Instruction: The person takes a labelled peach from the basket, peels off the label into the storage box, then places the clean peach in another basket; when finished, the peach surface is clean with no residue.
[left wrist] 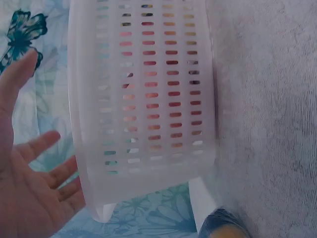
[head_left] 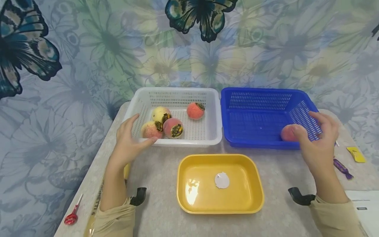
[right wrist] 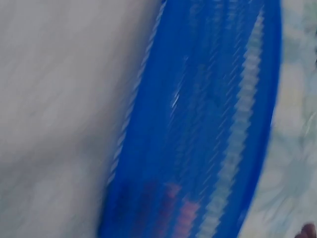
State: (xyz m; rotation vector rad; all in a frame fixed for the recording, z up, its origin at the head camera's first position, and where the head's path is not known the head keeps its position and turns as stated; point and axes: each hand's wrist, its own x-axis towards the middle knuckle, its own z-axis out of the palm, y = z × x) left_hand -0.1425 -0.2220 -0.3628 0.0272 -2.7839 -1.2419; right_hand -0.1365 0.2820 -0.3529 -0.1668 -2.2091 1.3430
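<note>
Resting at centre-left of frame, left hand (head_left: 127, 140) is lying with fingers spread and relaxed against front-left corner of white perforated plastic basket (head_left: 213, 131), holding nothing. Right hand (head_left: 318, 141), at centre-right, is cupping round pink-orange peach (head_left: 288, 133) inside blue perforated plastic basket (head_left: 251, 143). Peach likely soft, bruisable, light; cradle around sides, not squeezing.

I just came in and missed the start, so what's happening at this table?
A person sits at a table with two baskets and a yellow tray. The left hand rests open at the front left corner of the white basket, which holds four peaches. The right hand is at the near right corner of the blue basket, beside one peach lying inside. The tray holds only a small white disc.
</note>
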